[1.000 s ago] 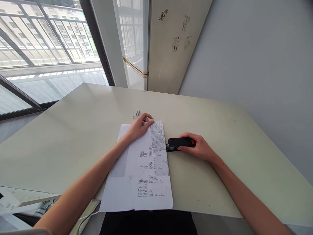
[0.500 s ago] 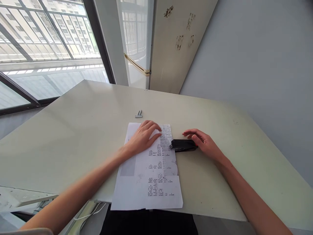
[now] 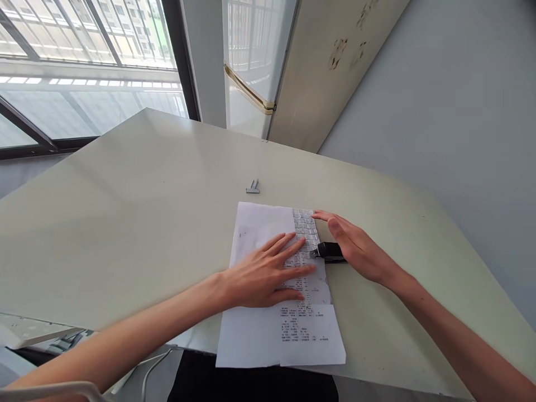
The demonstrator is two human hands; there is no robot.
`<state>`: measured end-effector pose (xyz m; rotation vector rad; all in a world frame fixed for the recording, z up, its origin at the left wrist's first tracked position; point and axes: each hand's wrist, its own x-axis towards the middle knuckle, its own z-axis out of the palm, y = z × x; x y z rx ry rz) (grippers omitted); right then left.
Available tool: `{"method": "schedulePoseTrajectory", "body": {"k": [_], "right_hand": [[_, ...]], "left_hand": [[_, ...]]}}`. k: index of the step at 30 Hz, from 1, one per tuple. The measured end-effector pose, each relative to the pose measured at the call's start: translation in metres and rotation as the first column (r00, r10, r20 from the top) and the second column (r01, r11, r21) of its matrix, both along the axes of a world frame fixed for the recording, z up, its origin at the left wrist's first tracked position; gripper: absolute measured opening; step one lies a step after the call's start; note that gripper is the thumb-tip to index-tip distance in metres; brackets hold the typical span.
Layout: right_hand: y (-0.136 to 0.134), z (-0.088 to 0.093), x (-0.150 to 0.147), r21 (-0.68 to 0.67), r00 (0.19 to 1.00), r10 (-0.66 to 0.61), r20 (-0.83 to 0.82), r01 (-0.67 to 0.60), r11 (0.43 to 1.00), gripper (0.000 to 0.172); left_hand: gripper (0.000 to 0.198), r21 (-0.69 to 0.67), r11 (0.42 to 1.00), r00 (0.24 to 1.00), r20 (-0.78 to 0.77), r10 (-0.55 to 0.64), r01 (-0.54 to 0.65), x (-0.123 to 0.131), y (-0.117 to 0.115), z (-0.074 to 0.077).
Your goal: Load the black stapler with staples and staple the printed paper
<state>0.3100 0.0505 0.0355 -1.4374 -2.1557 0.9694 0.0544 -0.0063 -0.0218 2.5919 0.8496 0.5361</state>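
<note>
Printed paper sheets (image 3: pixel 251 340) lie on the pale table, reaching its near edge. My left hand (image 3: pixel 272 273) rests flat on them, its fingers spread toward the printed right part. A black stapler (image 3: pixel 329 251) lies at the paper's right edge, its front end over the sheet. Over the stapler's rear is my right hand (image 3: pixel 360 248), fingers extended and fingertips near the paper's top right corner; the hand hides the stapler's back end. Rows of staple-like marks (image 3: pixel 306 223) cover the upper right of the paper.
Small strips of staples (image 3: pixel 253 187) lie beyond the paper on the table (image 3: pixel 167 223). Cables (image 3: pixel 151 363) hang at the near left edge. A fridge (image 3: pixel 251 61) and a window stand behind the table, a grey wall at the right.
My left hand has moved down the paper and spread flat. My right hand has shifted forward over the stapler, its fingertips now by the paper's corner. The camera view has shifted.
</note>
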Motion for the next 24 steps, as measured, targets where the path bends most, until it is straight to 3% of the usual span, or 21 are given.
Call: {"method": "schedulePoseTrajectory", "body": {"k": [13, 24], "right_hand": [[-0.011, 0.004, -0.018, -0.012, 0.962, -0.009, 0.272, 0.013, 1.000, 0.060], [-0.012, 0.005, -0.024, 0.017, 0.937, -0.041, 0.347, 0.038, 0.999, 0.062]], "left_hand": [[0.054, 0.055, 0.998, 1.000, 0.000, 0.014, -0.014, 0.016, -0.001, -0.009], [0.056, 0.054, 0.999, 1.000, 0.003, -0.007, 0.007, 0.016, -0.001, -0.009]]}}
